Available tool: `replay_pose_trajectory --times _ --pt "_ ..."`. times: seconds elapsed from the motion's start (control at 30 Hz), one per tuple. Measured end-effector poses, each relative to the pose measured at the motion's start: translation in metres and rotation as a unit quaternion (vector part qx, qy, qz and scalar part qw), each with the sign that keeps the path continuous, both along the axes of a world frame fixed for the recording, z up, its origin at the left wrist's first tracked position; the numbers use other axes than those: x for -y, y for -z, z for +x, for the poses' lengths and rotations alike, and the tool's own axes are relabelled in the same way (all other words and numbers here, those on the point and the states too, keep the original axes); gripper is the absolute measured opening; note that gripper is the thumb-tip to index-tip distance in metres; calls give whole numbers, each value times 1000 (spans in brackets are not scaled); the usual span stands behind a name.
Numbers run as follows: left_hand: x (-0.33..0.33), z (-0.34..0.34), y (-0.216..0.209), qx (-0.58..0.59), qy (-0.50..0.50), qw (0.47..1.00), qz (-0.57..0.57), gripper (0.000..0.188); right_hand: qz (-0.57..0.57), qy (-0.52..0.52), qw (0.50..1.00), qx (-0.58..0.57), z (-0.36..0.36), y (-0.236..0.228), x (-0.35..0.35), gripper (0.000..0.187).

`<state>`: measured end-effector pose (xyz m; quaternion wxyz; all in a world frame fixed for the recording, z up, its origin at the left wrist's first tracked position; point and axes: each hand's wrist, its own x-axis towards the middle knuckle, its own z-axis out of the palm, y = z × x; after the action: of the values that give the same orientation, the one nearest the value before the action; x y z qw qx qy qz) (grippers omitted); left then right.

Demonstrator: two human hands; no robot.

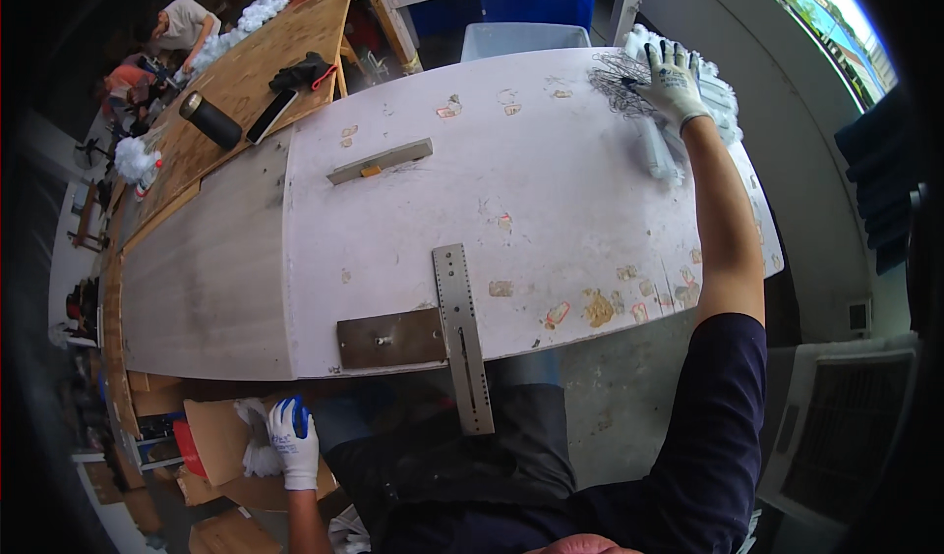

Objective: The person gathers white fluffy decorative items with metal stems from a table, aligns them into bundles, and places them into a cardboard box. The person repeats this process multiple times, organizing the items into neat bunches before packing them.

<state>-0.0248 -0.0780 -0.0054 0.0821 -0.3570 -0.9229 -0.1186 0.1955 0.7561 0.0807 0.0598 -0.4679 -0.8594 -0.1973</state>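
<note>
My left hand (294, 442), in a white glove with blue patches, is low at the left over an open cardboard box (218, 430). Its fingers are closed at a whitish, plastic-wrapped bundle (260, 444); their tips are partly hidden. Stretched out to the far right corner of the table, my right hand (675, 84), also gloved, lies with its fingers spread. Beneath and beside it are a tangle of thin dark wire pieces (618, 84) and a pile of white plastic-wrapped bundles (721, 100).
On the worn white table (413, 230) lie a slotted metal plate (462, 338), overhanging the near edge, a brown plate (389, 340) and a metal bar (380, 161). A black bottle (210, 120) and a phone (271, 116) lie at left. A pale bin (525, 41) stands behind. People (184, 29) work far left.
</note>
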Motion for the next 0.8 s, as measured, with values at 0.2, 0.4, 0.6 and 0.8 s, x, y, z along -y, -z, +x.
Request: replay_pose_trajectory --times 0.2,0.4,0.6,0.8 --pt "-4 -6 2 15 -23 998 -55 31 -97 50 993 38 10 58 -70 80" --pt "-11 -15 7 9 -5 998 -55 37 -97 35 994 32 5 65 -47 79" --pt "-25 -12 6 -2 3 1000 28 38 -106 -4 994 35 14 52 21 78" --pt "-71 8 -28 -22 55 990 125 34 -67 -108 991 34 26 54 136 87"
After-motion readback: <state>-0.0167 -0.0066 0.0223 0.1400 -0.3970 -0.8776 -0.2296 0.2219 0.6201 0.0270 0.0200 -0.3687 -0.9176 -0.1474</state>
